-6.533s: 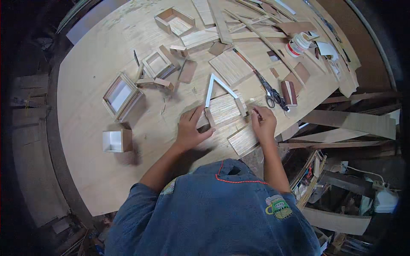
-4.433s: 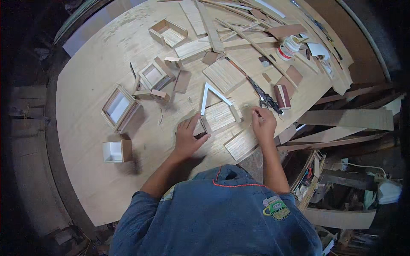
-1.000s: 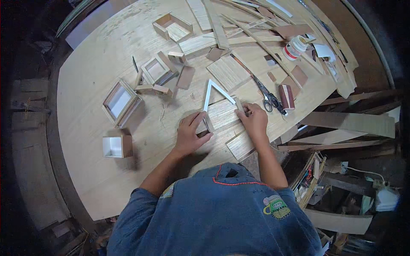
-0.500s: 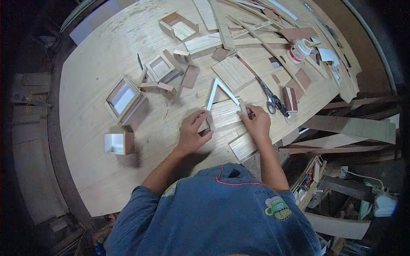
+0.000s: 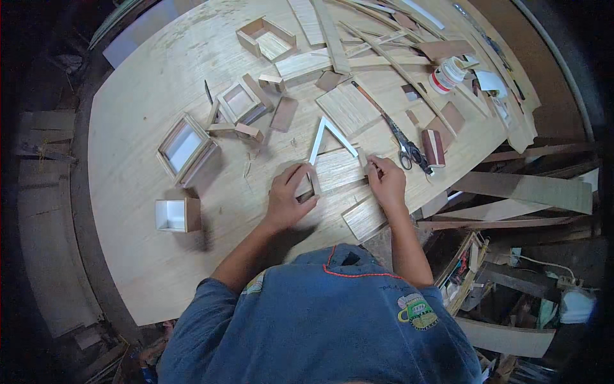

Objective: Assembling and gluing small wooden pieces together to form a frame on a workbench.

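Wooden strip (image 5: 314, 182) lies grasped inside left grip (image 5: 286, 194); whether right grip (image 5: 388, 184) holds anything's unclear.

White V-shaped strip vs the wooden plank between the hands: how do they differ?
Colour: the V-shaped strip is white; the wooden plank is bare wood-toned.
Shape: the V-shaped strip has two narrow legs meeting at a point; the wooden plank is one broad, straight-edged piece.
Shared: both lie on the table.

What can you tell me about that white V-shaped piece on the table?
The white V-shaped piece has two slim, straight arms meeting in a point. It sits on the table, point toward the far side, its open ends at or near two small wooden strips. The left hand is beside its left end. The piece's material is unclear.
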A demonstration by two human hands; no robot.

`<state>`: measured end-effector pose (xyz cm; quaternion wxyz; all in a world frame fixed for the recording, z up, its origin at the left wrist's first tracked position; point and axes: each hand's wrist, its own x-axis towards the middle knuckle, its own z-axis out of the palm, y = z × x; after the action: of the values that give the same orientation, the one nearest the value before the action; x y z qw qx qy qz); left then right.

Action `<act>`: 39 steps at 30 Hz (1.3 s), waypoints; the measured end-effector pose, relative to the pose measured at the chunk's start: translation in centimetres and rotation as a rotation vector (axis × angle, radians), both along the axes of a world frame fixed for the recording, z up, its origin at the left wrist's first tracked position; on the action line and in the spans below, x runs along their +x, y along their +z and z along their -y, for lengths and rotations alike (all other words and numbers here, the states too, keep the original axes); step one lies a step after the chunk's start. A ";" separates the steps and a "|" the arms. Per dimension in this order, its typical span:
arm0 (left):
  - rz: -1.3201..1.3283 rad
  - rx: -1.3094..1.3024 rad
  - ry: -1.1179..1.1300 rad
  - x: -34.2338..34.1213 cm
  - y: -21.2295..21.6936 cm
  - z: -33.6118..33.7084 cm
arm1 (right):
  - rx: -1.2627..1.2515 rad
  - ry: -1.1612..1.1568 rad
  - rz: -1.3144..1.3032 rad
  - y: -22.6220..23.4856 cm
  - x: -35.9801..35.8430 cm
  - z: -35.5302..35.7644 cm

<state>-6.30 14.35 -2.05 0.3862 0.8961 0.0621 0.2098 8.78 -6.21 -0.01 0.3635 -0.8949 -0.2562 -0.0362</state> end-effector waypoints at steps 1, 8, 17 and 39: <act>0.008 0.000 -0.003 0.0 0.0 0.0 | 0.008 0.014 0.028 0.2 -0.1 0.0; -0.012 0.013 -0.059 0.1 -0.1 -0.2 | -0.042 0.021 -0.068 1.1 -0.4 -0.2; -0.031 0.081 -0.075 0.2 0.2 -0.2 | -0.093 -0.003 -0.133 0.8 -0.2 0.0; 0.046 -0.073 0.083 -0.1 -0.2 -0.3 | -0.020 0.199 0.154 2.7 -1.0 -4.6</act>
<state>-6.35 14.61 -2.29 0.4110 0.8730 0.0979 0.2437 7.75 -1.57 2.67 0.3355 -0.8631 -0.3715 -0.0661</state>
